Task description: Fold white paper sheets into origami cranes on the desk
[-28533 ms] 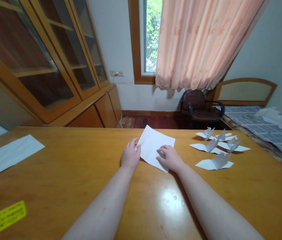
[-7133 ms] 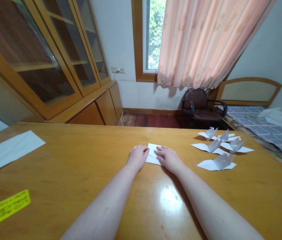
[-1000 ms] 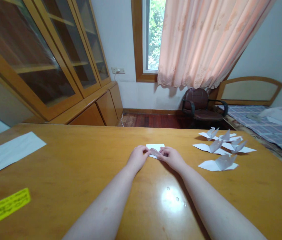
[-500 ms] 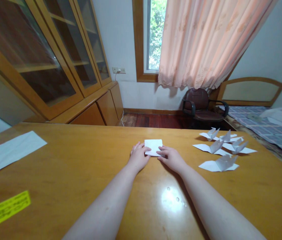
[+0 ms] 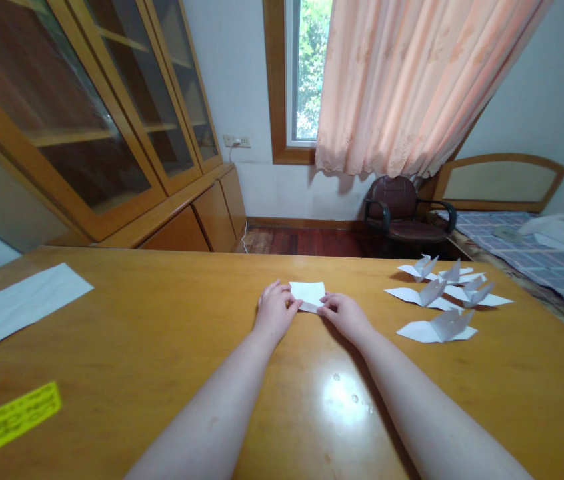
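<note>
A small folded piece of white paper is at the middle of the wooden table, near its far edge. My left hand grips its left side, with the thumb at the near left corner. On the other side my right hand pinches the near right corner between thumb and fingers. The paper's near edge looks slightly raised toward me. To the right stand several folded white paper birds, their wings upright and ends spread flat.
A white paper strip lies at the table's left, with a yellow label bearing dark writing nearer me. Beyond the table are a glass-door cabinet, a brown armchair and a bed.
My thumbs have shifted from on top of the paper to its near corners. The paper's near edge now tilts up a little. The birds have not moved.
</note>
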`<state>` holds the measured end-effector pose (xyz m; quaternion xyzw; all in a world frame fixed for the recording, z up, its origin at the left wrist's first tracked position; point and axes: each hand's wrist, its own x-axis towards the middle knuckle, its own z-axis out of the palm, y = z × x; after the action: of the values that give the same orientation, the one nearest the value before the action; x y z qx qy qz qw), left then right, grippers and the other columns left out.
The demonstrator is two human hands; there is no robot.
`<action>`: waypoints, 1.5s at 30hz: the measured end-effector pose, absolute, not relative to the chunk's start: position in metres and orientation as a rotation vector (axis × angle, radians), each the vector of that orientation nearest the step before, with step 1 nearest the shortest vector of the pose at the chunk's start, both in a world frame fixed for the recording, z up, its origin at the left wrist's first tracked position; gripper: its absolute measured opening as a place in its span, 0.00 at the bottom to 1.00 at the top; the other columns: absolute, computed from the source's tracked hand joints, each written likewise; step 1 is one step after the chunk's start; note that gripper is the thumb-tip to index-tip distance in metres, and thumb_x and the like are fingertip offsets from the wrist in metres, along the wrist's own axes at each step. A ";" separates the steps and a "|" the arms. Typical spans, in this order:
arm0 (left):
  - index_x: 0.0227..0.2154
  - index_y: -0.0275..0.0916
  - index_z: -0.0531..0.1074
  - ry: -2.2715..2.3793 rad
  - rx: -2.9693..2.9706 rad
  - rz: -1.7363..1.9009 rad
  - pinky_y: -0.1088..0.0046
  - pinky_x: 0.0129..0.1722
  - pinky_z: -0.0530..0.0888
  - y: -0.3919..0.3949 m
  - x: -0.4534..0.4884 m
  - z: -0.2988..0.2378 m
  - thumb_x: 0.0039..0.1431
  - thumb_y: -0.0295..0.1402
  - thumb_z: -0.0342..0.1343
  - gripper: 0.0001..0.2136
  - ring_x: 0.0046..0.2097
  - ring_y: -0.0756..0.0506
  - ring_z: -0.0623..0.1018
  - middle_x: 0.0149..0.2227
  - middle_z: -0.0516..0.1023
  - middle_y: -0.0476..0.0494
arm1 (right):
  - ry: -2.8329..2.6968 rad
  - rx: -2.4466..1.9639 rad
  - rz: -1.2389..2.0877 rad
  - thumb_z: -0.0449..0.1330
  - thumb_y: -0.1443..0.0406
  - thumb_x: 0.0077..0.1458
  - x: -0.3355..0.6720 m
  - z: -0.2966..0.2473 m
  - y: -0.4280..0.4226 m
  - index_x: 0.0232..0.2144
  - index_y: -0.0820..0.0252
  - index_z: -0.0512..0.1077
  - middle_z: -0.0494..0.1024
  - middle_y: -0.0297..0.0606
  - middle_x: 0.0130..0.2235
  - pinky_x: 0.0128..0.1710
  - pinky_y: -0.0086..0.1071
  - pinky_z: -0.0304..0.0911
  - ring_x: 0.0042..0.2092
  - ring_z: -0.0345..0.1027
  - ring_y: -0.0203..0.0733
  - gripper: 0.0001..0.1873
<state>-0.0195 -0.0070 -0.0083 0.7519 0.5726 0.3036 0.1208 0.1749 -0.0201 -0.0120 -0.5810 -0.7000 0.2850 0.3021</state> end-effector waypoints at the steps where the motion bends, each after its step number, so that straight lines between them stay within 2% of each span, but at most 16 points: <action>1: 0.22 0.41 0.74 1.669 2.206 0.909 0.59 0.57 0.56 -0.008 -0.019 -0.008 0.51 0.39 0.56 0.09 0.55 0.40 0.64 0.44 0.74 0.46 | -1.850 -1.543 0.759 0.58 0.62 0.48 0.175 -0.012 -0.020 0.21 0.60 0.73 0.76 0.42 0.41 0.49 0.35 0.58 0.49 0.66 0.44 0.09; 4: 0.22 0.40 0.73 1.625 2.236 0.944 0.63 0.54 0.60 -0.009 -0.019 -0.006 0.52 0.38 0.55 0.09 0.53 0.42 0.65 0.44 0.74 0.45 | -1.843 -1.543 0.768 0.58 0.62 0.48 0.175 -0.010 -0.021 0.20 0.60 0.72 0.76 0.42 0.40 0.49 0.35 0.58 0.49 0.66 0.44 0.09; 10: 0.29 0.40 0.72 1.531 2.221 0.703 0.69 0.39 0.67 -0.008 -0.020 -0.007 0.59 0.38 0.47 0.11 0.37 0.46 0.73 0.32 0.76 0.45 | -1.842 -1.555 0.777 0.56 0.63 0.49 0.173 -0.007 -0.022 0.17 0.59 0.70 0.76 0.40 0.40 0.48 0.34 0.58 0.48 0.66 0.43 0.12; 13: 0.40 0.41 0.70 1.552 2.179 0.693 0.69 0.42 0.67 -0.006 -0.020 -0.012 0.57 0.34 0.49 0.10 0.41 0.45 0.73 0.39 0.75 0.44 | -1.846 -1.553 0.758 0.57 0.64 0.49 0.173 -0.008 -0.021 0.17 0.60 0.69 0.76 0.41 0.39 0.47 0.34 0.58 0.47 0.67 0.43 0.11; 15: 0.49 0.40 0.65 1.590 2.145 0.727 0.69 0.45 0.67 -0.005 -0.019 -0.015 0.54 0.30 0.52 0.18 0.43 0.45 0.73 0.47 0.72 0.41 | -1.852 -1.545 0.736 0.58 0.65 0.48 0.173 -0.010 -0.020 0.19 0.60 0.69 0.76 0.41 0.38 0.46 0.34 0.58 0.46 0.67 0.43 0.09; 17: 0.54 0.40 0.60 1.628 2.125 0.747 0.69 0.47 0.67 -0.004 -0.019 -0.017 0.52 0.27 0.53 0.24 0.44 0.46 0.73 0.52 0.68 0.40 | -1.858 -1.543 0.715 0.59 0.66 0.46 0.173 -0.012 -0.019 0.20 0.60 0.69 0.75 0.40 0.36 0.45 0.34 0.59 0.45 0.67 0.43 0.06; 19: 0.53 0.41 0.62 1.666 2.140 0.745 0.67 0.49 0.66 -0.004 -0.019 -0.016 0.51 0.26 0.53 0.23 0.48 0.44 0.71 0.54 0.66 0.40 | -1.866 -1.548 0.698 0.59 0.68 0.45 0.174 -0.012 -0.019 0.21 0.60 0.69 0.75 0.39 0.35 0.43 0.34 0.59 0.42 0.67 0.43 0.04; 22: 0.41 0.43 0.72 1.689 2.219 0.726 0.63 0.52 0.63 -0.007 -0.019 -0.012 0.52 0.26 0.53 0.13 0.52 0.42 0.67 0.51 0.69 0.44 | -1.903 -1.545 0.675 0.59 0.69 0.45 0.174 -0.011 -0.019 0.24 0.59 0.70 0.74 0.37 0.32 0.40 0.33 0.59 0.38 0.67 0.41 0.01; 24: 0.33 0.43 0.74 1.619 2.285 0.699 0.63 0.51 0.64 -0.009 -0.018 -0.007 0.53 0.27 0.52 0.08 0.49 0.43 0.69 0.45 0.74 0.46 | -1.929 -1.539 0.665 0.59 0.69 0.46 0.174 -0.011 -0.019 0.26 0.59 0.70 0.74 0.36 0.32 0.39 0.33 0.60 0.37 0.66 0.40 0.01; 26: 0.32 0.43 0.75 1.474 2.359 0.647 0.64 0.50 0.65 -0.012 -0.016 -0.004 0.55 0.29 0.50 0.08 0.45 0.45 0.71 0.40 0.76 0.46 | -1.948 -1.539 0.648 0.59 0.68 0.46 0.174 -0.012 -0.019 0.27 0.59 0.71 0.74 0.38 0.35 0.41 0.33 0.60 0.39 0.66 0.41 0.02; 28: 0.35 0.43 0.75 1.345 2.422 0.584 0.65 0.50 0.64 -0.014 -0.015 -0.004 0.56 0.31 0.49 0.09 0.46 0.45 0.71 0.40 0.77 0.46 | -1.967 -1.552 0.595 0.59 0.67 0.48 0.175 -0.014 -0.018 0.30 0.59 0.72 0.73 0.40 0.40 0.46 0.35 0.58 0.43 0.66 0.42 0.05; 30: 0.42 0.44 0.73 1.316 2.457 0.525 0.63 0.54 0.61 -0.016 -0.015 -0.005 0.57 0.33 0.49 0.12 0.51 0.44 0.69 0.47 0.75 0.47 | -1.991 -1.586 0.506 0.58 0.65 0.49 0.176 -0.017 -0.018 0.35 0.59 0.72 0.71 0.42 0.46 0.50 0.36 0.55 0.49 0.63 0.43 0.09; 32: 0.50 0.47 0.67 1.350 2.470 0.451 0.58 0.58 0.56 -0.017 -0.015 -0.008 0.57 0.37 0.49 0.17 0.57 0.43 0.63 0.55 0.68 0.48 | -2.021 -1.653 0.416 0.58 0.62 0.50 0.177 -0.019 -0.018 0.41 0.60 0.70 0.68 0.44 0.51 0.54 0.39 0.51 0.54 0.58 0.46 0.14; 35: 0.56 0.48 0.58 1.361 2.492 0.312 0.53 0.60 0.50 -0.018 -0.015 -0.011 0.58 0.42 0.46 0.23 0.62 0.42 0.56 0.61 0.58 0.49 | -2.068 -1.757 0.342 0.56 0.59 0.52 0.177 -0.022 -0.017 0.48 0.62 0.67 0.63 0.47 0.56 0.58 0.43 0.45 0.59 0.51 0.50 0.22; 40: 0.60 0.46 0.51 1.382 2.499 0.202 0.53 0.61 0.47 -0.018 -0.014 -0.012 0.59 0.45 0.43 0.26 0.63 0.42 0.51 0.63 0.52 0.48 | -2.092 -1.784 0.356 0.55 0.60 0.52 0.177 -0.023 -0.017 0.52 0.63 0.63 0.61 0.47 0.58 0.59 0.44 0.42 0.60 0.49 0.50 0.26; 45: 0.59 0.48 0.52 1.360 2.476 0.240 0.53 0.60 0.46 -0.017 -0.016 -0.013 0.59 0.45 0.43 0.25 0.63 0.42 0.51 0.63 0.52 0.48 | -2.021 -1.730 0.410 0.58 0.61 0.49 0.179 -0.020 -0.018 0.53 0.59 0.64 0.66 0.43 0.55 0.58 0.46 0.45 0.59 0.50 0.52 0.27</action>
<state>-0.0160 -0.0168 -0.0127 0.8632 0.4740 0.0838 0.1525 0.1785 -0.0176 -0.0203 -0.6264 -0.7320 0.1484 0.2230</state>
